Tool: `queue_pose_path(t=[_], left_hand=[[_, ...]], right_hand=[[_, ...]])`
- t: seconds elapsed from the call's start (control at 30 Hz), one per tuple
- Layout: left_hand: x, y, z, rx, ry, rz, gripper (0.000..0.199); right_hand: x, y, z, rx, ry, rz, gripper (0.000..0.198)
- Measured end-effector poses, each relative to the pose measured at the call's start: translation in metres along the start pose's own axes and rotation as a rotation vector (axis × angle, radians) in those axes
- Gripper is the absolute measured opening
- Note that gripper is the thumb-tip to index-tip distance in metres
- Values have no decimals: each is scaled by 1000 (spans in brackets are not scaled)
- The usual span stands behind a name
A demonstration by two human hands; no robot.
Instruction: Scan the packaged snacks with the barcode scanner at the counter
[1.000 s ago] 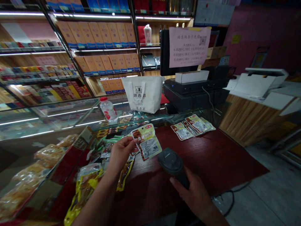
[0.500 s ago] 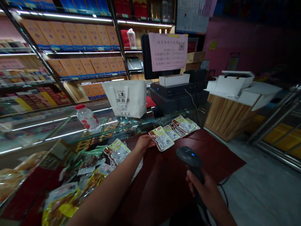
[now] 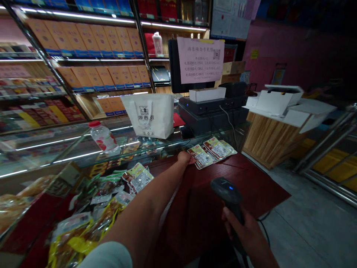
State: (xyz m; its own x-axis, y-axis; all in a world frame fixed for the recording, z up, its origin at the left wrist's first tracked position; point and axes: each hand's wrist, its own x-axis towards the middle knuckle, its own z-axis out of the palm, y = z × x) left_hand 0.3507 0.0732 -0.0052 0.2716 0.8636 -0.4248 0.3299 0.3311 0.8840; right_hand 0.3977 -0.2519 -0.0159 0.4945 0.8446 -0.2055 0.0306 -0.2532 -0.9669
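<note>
My left hand (image 3: 186, 158) reaches across to the far side of the dark red tabletop (image 3: 192, 208). Its fingers are closed on the left edge of a yellow-and-brown snack packet (image 3: 201, 156). That packet lies against several like it, among them a snack packet (image 3: 219, 147) to its right. Wrapped round the handle of a black barcode scanner (image 3: 227, 191) is my right hand (image 3: 245, 227); a blue light glows on the scanner's head, and a cable runs from it. Nearer on the left, another group of similar packets (image 3: 138, 176) lies beside my forearm.
A pile of plastic-wrapped food (image 3: 92, 219) lies at the left, next to a red carton (image 3: 39, 216). Behind are a red-capped bottle (image 3: 103, 137), a white bag (image 3: 152, 117) and a monitor with a pink notice (image 3: 199, 61). A metal railing (image 3: 329, 160) stands at the right.
My left hand has moved forward and to the right, bringing the packet up against the other packets at the back. The scanner has shifted only slightly.
</note>
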Motion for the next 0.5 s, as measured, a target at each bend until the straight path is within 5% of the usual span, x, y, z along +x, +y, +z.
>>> queue_pose_path(t=[0.2,0.4,0.5], left_hand=[[-43,-17,-49,459,30,268,41],[-86,-13,-169,1001,204,349,15],[-101,-16,-222,1182,304,291,46]], right_hand=[[4,13,-1,-41,-58,1,63],[11,10,7,-7,-93,-13,60],[13,1,17,8,-110,-38,56]])
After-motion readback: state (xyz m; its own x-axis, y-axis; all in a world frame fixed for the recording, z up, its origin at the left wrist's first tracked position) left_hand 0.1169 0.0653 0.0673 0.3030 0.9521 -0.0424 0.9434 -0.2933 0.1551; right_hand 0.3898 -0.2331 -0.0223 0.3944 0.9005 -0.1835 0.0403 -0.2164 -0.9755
